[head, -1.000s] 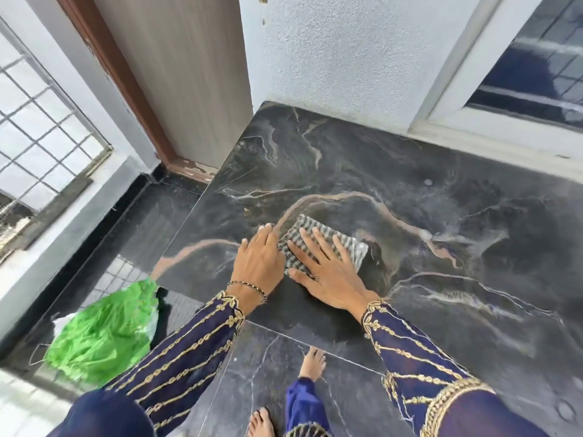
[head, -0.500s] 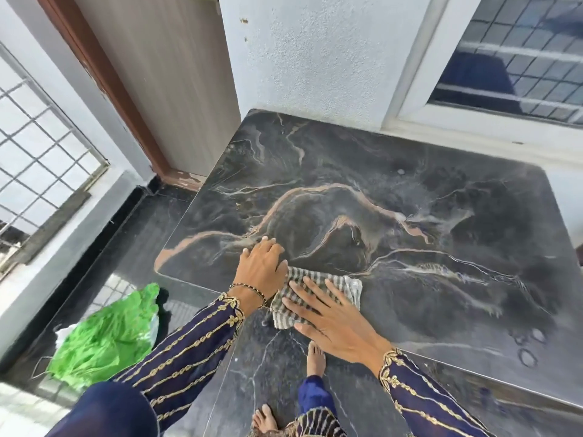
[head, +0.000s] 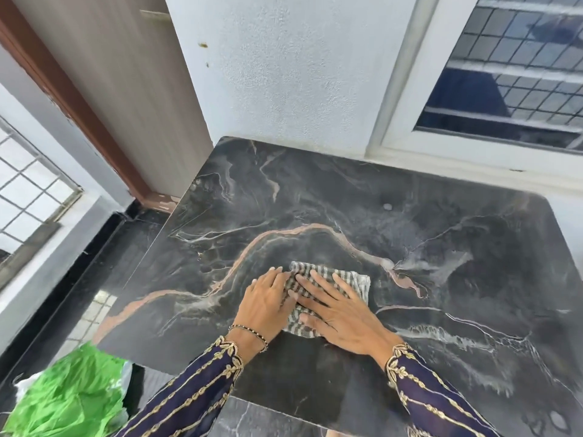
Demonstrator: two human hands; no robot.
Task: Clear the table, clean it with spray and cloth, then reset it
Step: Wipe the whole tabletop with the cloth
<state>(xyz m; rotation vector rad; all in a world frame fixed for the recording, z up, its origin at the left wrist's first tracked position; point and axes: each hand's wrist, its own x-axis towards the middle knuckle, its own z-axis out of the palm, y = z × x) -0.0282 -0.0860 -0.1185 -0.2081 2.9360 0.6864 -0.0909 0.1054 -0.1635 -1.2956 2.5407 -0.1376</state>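
At the near left, a crumpled green plastic bag is seen on the dark floor beside the table. Two dark blue sleeves with gold embroidery reach forward over the near edge of the table, a dark marble-patterned top with pale and copper veins.

A striped cloth is pressed flat against the tabletop, a little left of the middle. It is pinned by the right hand, which lies palm down with fingers spread across it; nothing is gripped, the cloth is only held under the open palm. The left hand is laid just beside it, fingers loosely curled and touching the cloth's left edge, and it cannot be told whether any fabric is pinched there.

Compared with half a second earlier, when the cloth was drawn back almost to the near edge, it has been pushed forward again toward the middle of the top. A back-and-forth wiping stroke is suggested, so the cleaning step is judged to be under way and the reset not yet begun.

Faint wet smears and a small droplet are visible farther across the surface. No dishes or spray bottle are in view. Beyond the table stand a white textured wall, a barred window at right and a wooden door at left.
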